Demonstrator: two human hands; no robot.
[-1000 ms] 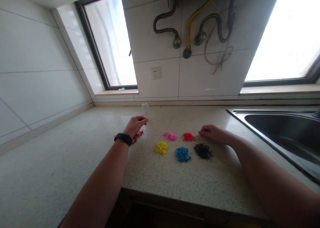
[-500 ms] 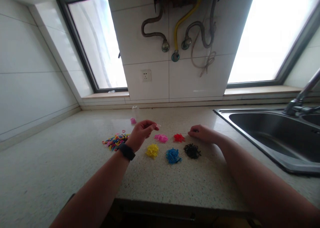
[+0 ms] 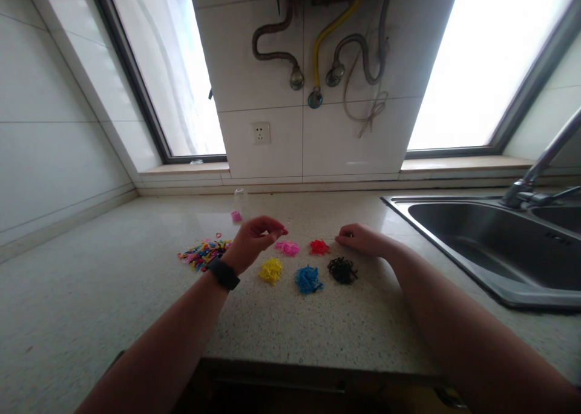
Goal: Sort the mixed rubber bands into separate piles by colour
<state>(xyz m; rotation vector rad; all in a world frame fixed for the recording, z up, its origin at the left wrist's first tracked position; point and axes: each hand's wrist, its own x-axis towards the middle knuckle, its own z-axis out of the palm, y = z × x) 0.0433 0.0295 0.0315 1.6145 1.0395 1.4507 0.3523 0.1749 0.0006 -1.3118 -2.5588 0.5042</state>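
Observation:
My left hand [image 3: 255, 239], with a black band on the wrist, hovers with pinched fingertips just left of the pink pile [image 3: 287, 247]; whatever sits between the fingers is too small to make out. A mixed-colour heap of small elastic bands [image 3: 203, 253] lies to its left. Sorted piles lie in front: yellow [image 3: 271, 270], blue [image 3: 308, 279], black [image 3: 342, 270] and red [image 3: 319, 247]. My right hand [image 3: 363, 239] rests curled on the counter right of the red pile.
A small clear jar [image 3: 239, 197] and a pink lid [image 3: 236, 216] stand behind the piles. A steel sink [image 3: 499, 244] with a tap [image 3: 540, 166] fills the right. Tiled wall, socket [image 3: 262, 133] and hoses are behind.
My left hand moved right from the mixed heap to beside the pink pile, fingers pinched. The view shifted right, showing the tap. My right hand stayed put.

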